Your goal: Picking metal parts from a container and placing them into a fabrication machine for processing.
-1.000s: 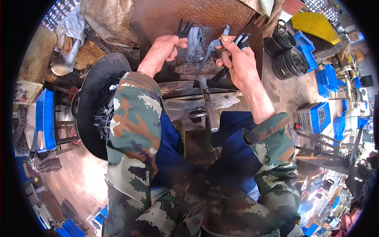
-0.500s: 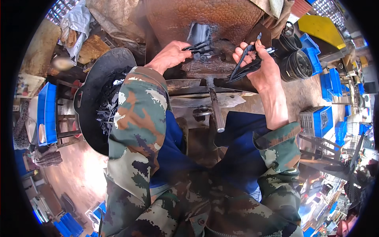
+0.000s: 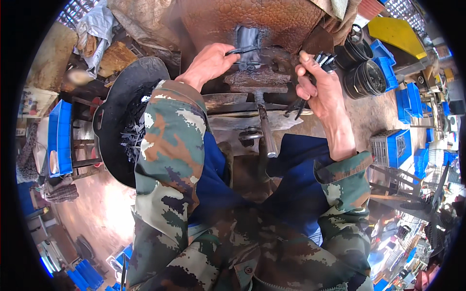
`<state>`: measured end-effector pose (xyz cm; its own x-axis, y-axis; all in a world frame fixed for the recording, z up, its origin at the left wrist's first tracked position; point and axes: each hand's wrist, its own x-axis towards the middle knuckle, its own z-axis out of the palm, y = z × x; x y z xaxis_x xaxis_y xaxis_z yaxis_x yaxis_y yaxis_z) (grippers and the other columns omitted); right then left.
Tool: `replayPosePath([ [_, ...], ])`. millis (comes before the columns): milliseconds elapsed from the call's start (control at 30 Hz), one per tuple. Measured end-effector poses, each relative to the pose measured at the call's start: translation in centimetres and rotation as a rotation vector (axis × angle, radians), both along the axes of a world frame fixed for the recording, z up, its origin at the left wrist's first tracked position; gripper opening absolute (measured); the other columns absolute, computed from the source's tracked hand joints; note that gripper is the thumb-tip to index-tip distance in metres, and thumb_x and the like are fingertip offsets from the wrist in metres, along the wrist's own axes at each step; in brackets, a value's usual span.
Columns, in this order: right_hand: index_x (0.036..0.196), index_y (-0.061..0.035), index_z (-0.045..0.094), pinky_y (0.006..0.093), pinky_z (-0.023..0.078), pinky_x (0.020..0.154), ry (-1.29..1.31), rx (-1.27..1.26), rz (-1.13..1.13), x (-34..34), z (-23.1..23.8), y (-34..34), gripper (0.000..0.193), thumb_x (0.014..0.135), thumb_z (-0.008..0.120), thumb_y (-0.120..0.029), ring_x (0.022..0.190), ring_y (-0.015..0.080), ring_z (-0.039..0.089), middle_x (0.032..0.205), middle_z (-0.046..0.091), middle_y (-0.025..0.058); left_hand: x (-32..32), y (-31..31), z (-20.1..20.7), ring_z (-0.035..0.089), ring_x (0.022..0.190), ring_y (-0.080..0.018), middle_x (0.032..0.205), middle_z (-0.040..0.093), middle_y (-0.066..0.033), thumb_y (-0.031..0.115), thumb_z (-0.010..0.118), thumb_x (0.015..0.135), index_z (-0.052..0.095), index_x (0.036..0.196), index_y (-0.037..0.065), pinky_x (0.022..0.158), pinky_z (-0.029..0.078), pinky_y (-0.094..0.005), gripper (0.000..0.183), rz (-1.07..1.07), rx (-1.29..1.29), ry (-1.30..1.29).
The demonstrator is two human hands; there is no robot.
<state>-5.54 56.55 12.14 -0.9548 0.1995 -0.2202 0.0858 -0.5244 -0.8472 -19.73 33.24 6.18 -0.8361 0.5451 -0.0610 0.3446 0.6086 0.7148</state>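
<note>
dark slim piece [image 3: 246, 49] pinched before the bright metal block

head view: the dark slim piece lies level at the top centre, its far end reaching across the front of the bright metal block [image 3: 248, 38]. whether it touches the block or sits just short of it, i cannot tell. the left hand [image 3: 208, 65] grasps its near end between thumb and fingertips, palm down, coming in from the side. the right hand [image 3: 321, 89] is curled around a bunch of dark pieces [image 3: 325, 61], with pale ridged ends sticking out past the fingers and thin dark ends poking out below; its thumb points upward, well apart from the block. behind the block hangs a brown pebbled sheet [image 3: 252, 17], and a metal bar [image 3: 267, 131] slants toward the knees. beside the left sleeve stands a black pan [image 3: 109, 133] with a heap of dark strips [image 3: 133, 133] in it.

the step in hand looks like positioning one piece at the block while the right hand keeps spares ready. the next move, i judge, calls for a steady left pinch, the piece kept level and fingertips clear of the block, with the right hand's bunch held out of the way.
</note>
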Motion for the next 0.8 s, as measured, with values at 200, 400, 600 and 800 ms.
replayPosePath([
  [200,0.099,-0.0029,0.065,0.0235,0.042,0.047,-0.140,0.617,0.199,3.1,-0.7,-2.3,0.013,0.088,0.070,-0.009,0.053,0.0042,0.049,0.083,0.070,0.0063,-1.1,-1.4,-0.9,0.063,0.100,-0.0377,0.100,0.069,-0.0170,0.035,0.054,0.093,0.067,0.105,0.005,0.087,0.048,-0.0426,0.035,0.179,-0.013,0.083],
  [400,0.111,-0.0037,0.062,0.0345,0.048,0.094,0.464,1.378,0.491,6.8,-4.4,-3.5,0.045,0.070,0.059,0.014,0.115,0.0321,0.061,0.122,0.064,0.0133,-1.2,-1.5,-1.7,0.062,0.110,-0.0380,0.116,0.067,-0.0169,0.042,0.051,0.088,0.070,0.108,0.010,0.098,0.049,-0.0437,0.042,0.257,-0.012,0.021],
  [600,0.114,-0.0038,0.061,0.0353,0.046,0.099,0.531,1.331,0.520,6.3,-5.0,-4.6,0.049,0.069,0.064,0.013,0.119,0.0348,0.058,0.127,0.061,0.0157,0.8,-1.8,-0.2,0.059,0.114,-0.0384,0.115,0.066,-0.0214,0.038,0.050,0.089,0.070,0.108,0.008,0.099,0.047,-0.0430,0.040,0.441,-0.011,0.112],
  [800,0.118,-0.0035,0.060,0.0212,0.051,0.065,0.276,0.982,0.293,5.0,-3.5,-4.3,0.037,0.083,0.068,0.006,0.085,0.0094,0.062,0.125,0.064,0.0107,1.4,0.0,2.0,0.060,0.109,-0.0407,0.112,0.066,-0.0222,0.035,0.051,0.090,0.070,0.107,0.008,0.096,0.047,-0.0469,0.038,0.535,0.216,0.079],
])
